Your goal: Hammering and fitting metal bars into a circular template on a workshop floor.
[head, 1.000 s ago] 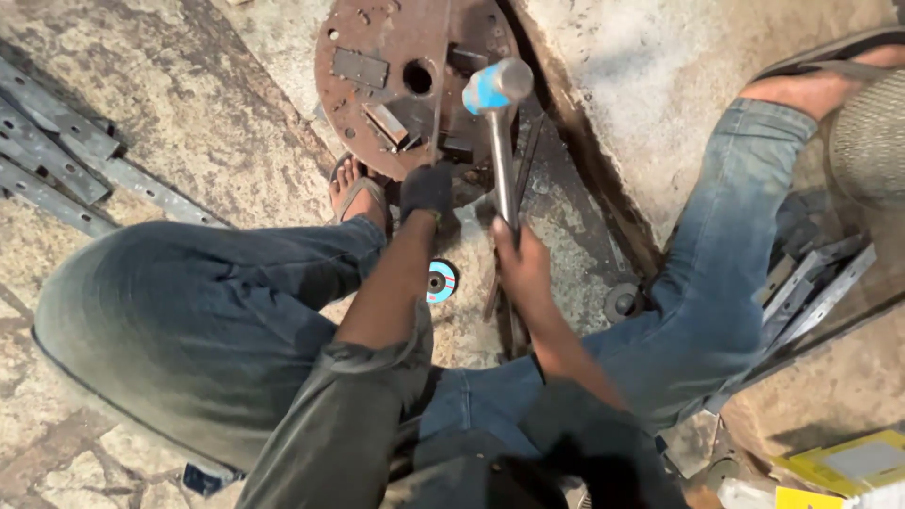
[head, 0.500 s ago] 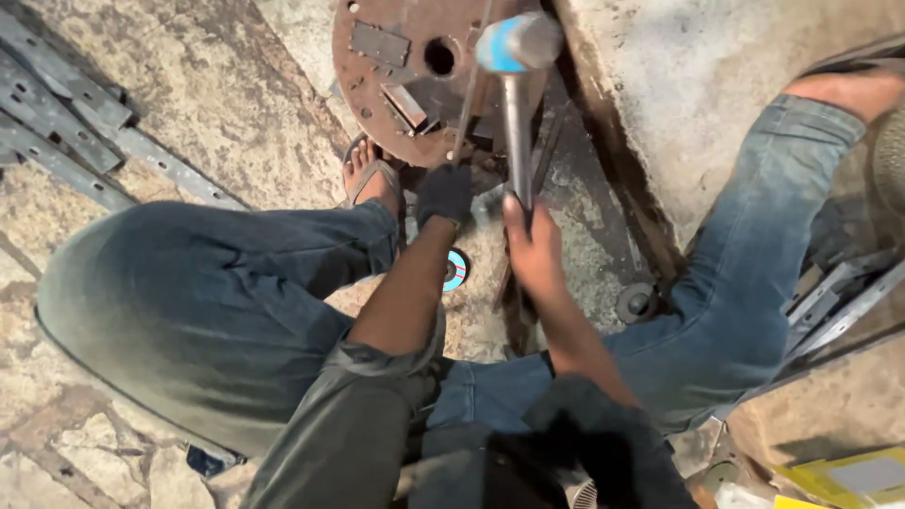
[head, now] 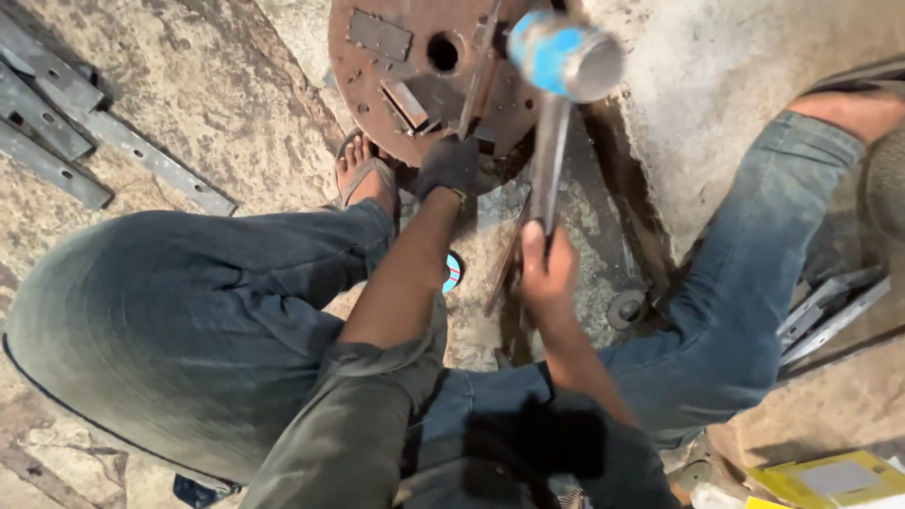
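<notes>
My right hand (head: 547, 273) clenches the hammer (head: 564, 57) raised at top centre — my gloved left hand (head: 449, 168) grips the metal strip (head: 479, 71) on the rusty disc (head: 377, 66). A glancing swing could hit those fingers.

Left hand (head: 449, 166): you wear a dark, close-fitting work glove here, with a thin pale edge at the wrist.
Right hand (head: 547, 273): yours is bare, no glove.
Sleeves: a grey-green sleeve (head: 363, 415) is rolled up in thick folds above your left elbow; a darker sleeve (head: 556, 443) ends partway down your right forearm.
Trousers: your blue denim jeans (head: 189, 311) are faded and dusty at the left knee, with creases and a seam showing down the right leg (head: 754, 273).
Footwear: you have an open sandal (head: 363, 174) with a strap on your left foot; the right foot (head: 848, 108) sits at the picture's edge, its footwear hard to tell.
</notes>
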